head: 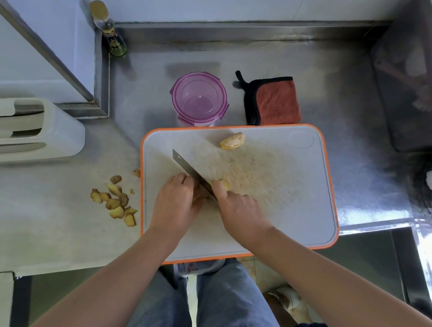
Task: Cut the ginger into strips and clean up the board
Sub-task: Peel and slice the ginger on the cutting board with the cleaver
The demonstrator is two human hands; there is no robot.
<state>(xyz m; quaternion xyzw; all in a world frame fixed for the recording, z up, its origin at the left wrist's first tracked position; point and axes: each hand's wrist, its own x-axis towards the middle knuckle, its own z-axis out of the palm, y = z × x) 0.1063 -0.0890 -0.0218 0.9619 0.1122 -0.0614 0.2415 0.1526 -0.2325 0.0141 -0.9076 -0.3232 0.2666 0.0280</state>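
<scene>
A white cutting board with an orange rim lies on the steel counter. My right hand grips the handle of a knife whose blade points up and to the left across the board. Curled fingers of my left hand hold down a piece of ginger just left of the blade; most of that piece is hidden. A small yellow bit shows by my right thumb. Another ginger chunk lies near the board's far edge.
Ginger peel scraps lie on the counter left of the board. A purple lidded container and a red-and-black cloth sit behind it. A white knife rack is at the left, a bottle in the corner, a sink at right.
</scene>
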